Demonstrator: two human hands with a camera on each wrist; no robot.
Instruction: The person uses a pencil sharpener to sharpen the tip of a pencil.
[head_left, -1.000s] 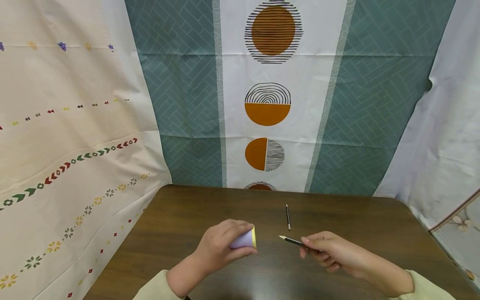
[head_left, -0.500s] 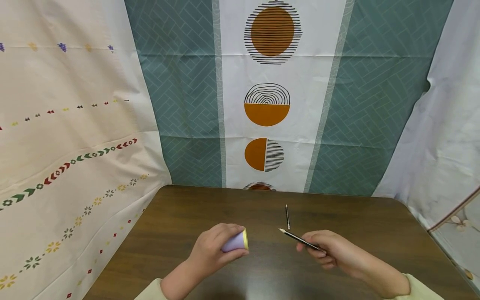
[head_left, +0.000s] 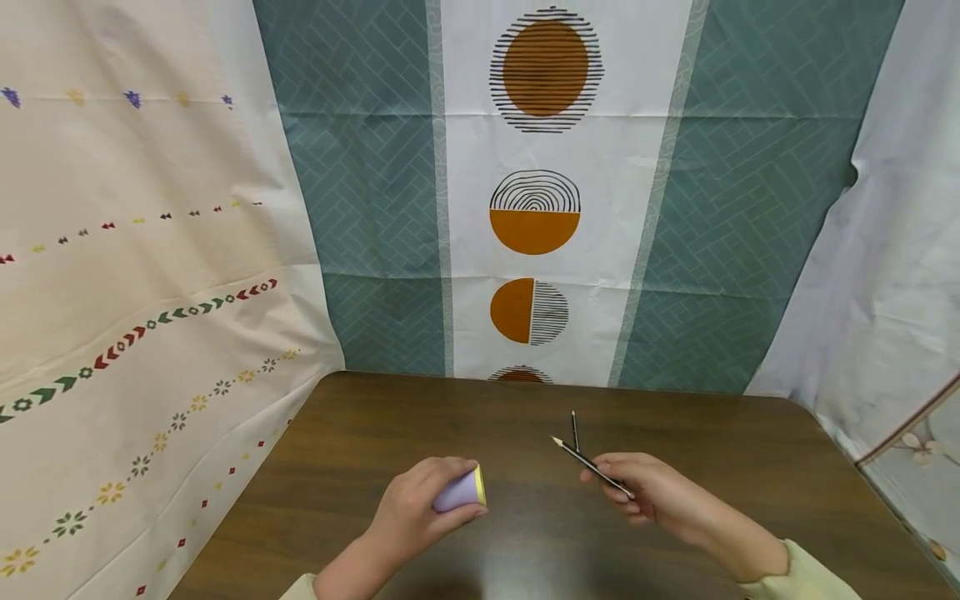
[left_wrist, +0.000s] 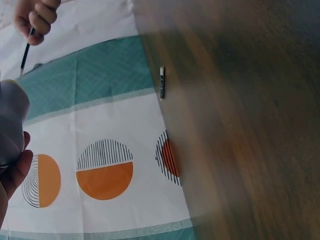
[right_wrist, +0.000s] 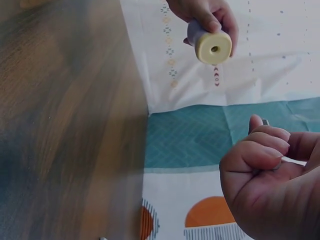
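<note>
My left hand [head_left: 401, 512] grips a purple pencil sharpener [head_left: 454, 493], its yellow end turned to the right. In the right wrist view the yellow face of the sharpener [right_wrist: 206, 51] shows a round hole in its middle. Between thumb and fingers my right hand [head_left: 648, 487] holds a black pencil [head_left: 588, 463], its sharpened tip slanting up and to the left. Sharpener and pencil are apart, both held above the table. In the right wrist view, curled fingers [right_wrist: 255, 152] hide most of the pencil.
A second, shorter dark pencil [head_left: 574, 425] lies on the brown wooden table [head_left: 375, 417], behind the right hand. Patterned cloth [head_left: 375, 208] hangs at the table's far edge, with pale cloths [head_left: 150, 250] along the sides.
The left hand has moved left and slightly nearer with the sharpener. The right hand has shifted a little left and up, and its pencil now slants more steeply, widening the gap.
</note>
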